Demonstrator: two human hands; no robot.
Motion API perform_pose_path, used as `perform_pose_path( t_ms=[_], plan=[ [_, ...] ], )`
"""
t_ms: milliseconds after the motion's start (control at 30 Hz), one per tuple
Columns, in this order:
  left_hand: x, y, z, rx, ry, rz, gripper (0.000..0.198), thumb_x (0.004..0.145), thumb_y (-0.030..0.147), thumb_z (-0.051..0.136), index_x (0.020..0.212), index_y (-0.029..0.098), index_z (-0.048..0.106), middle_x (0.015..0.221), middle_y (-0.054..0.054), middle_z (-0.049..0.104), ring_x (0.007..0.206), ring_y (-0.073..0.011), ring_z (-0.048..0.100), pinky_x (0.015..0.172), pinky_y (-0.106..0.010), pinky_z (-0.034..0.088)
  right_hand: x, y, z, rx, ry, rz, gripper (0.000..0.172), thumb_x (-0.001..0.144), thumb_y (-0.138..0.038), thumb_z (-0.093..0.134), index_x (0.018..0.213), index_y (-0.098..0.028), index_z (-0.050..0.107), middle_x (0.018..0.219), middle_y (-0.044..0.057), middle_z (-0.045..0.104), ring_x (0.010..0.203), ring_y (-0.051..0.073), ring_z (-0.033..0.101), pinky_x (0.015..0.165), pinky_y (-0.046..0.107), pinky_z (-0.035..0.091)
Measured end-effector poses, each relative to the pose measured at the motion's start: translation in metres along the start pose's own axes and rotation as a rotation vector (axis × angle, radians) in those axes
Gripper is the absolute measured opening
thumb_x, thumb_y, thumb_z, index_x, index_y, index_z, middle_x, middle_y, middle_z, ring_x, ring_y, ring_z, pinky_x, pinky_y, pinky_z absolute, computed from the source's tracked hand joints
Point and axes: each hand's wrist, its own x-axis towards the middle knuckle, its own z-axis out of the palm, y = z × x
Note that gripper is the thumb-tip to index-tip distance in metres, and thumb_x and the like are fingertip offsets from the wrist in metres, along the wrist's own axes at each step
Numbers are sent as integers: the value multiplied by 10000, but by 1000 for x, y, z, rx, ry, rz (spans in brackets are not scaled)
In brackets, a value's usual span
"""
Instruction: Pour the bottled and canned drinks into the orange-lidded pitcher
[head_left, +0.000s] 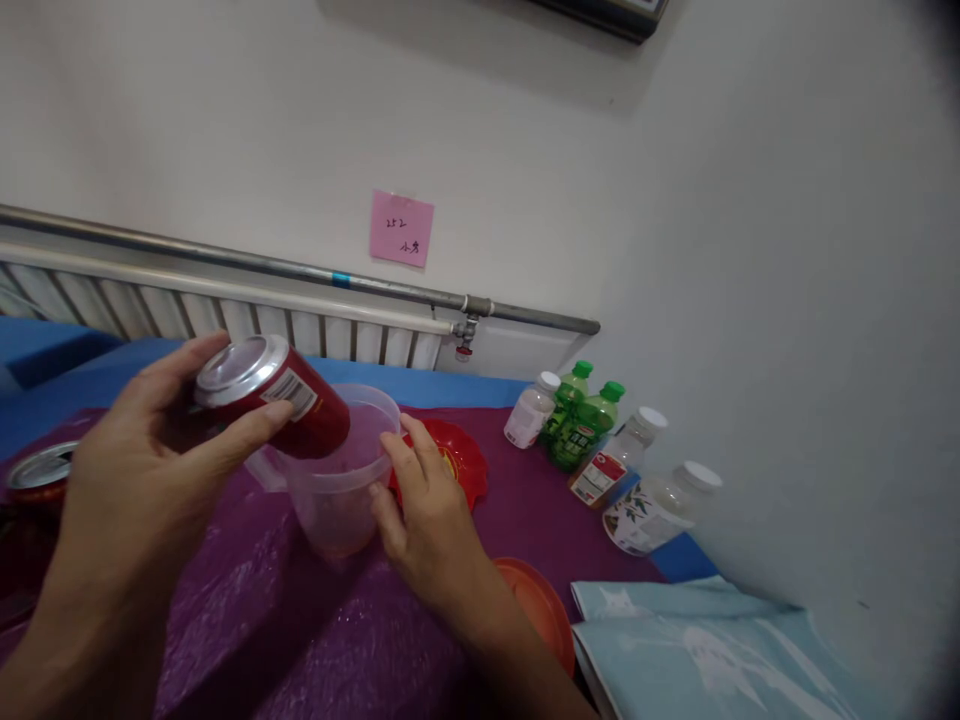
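My left hand [142,450] is wrapped round a red drinks can [274,395]. The can is tipped on its side, its mouth end inside the rim of a clear plastic measuring cup [341,490]. Pinkish liquid shows in the cup. My right hand [424,510] grips the cup's right side, thumb on the rim, and steadies it on the purple cloth [300,620].
A second red can [41,475] stands at the far left. A red dish [454,455] sits behind the cup, an orange dish [540,605] by my right wrist. Several bottles [592,430] line the right wall. A light blue towel [712,650] lies at front right. A radiator [225,320] runs along the back.
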Motion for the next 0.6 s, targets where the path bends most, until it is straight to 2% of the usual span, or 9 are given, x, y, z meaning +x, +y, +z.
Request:
perform_pose_path(
  t_ms=[133,200,367,600],
  plan=[
    [-5,6,2,8,-10,9,561,686,502,767,1214,508,578,1246,87,641,1173,-271,616,1104,-506,520,-1,-1,1,4,8,-3,423,948,-168,478,1367,-107,480,1509,224,411,1374,309,458,1085,516,463],
    [-6,8,1,2,-5,25,552,693,469,768,1210,507,578,1249,91,636,1174,-259,616,1101,-477,532,-1,0,1,4,9,-1,420,951,-171,476,1363,-89,486,1506,235,412,1365,311,467,1083,515,465],
    [-7,9,-1,-16,-1,58,536,722,428,747,1217,520,562,1257,115,625,1211,-236,593,1140,-475,499,-1,1,0,7,5,0,419,951,-168,478,1359,-72,491,1503,237,416,1369,314,462,1088,505,461],
    [-7,9,-1,-58,18,73,635,652,367,818,1246,411,600,1250,54,650,1182,-274,609,1103,-512,512,-2,1,0,-3,-1,11,432,966,-191,461,1391,-115,464,1526,215,396,1382,298,454,1088,509,461]
  ],
)
